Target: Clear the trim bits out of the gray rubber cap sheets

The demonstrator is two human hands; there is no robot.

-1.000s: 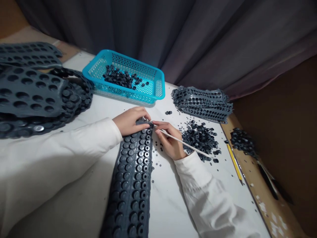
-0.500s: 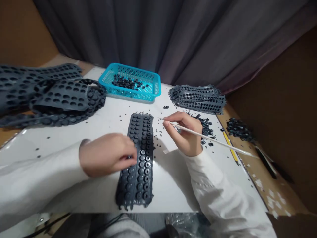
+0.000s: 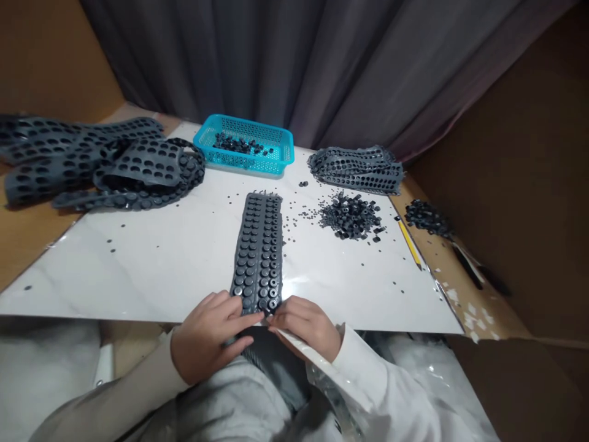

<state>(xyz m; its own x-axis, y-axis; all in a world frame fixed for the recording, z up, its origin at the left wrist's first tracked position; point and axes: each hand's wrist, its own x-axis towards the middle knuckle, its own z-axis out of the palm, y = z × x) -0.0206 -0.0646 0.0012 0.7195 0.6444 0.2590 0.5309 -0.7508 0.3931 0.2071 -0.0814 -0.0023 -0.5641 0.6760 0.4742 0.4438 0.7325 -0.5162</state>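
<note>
Pinching a white stick, R hand sits at near end of the dark studded strip, lower ctr to mid-frame. L hand: index on strip's end, thumb spread apart. Prob. partway: far-R col. of studs shows ctr holes; other cols. look plain, seemingly left.
</note>
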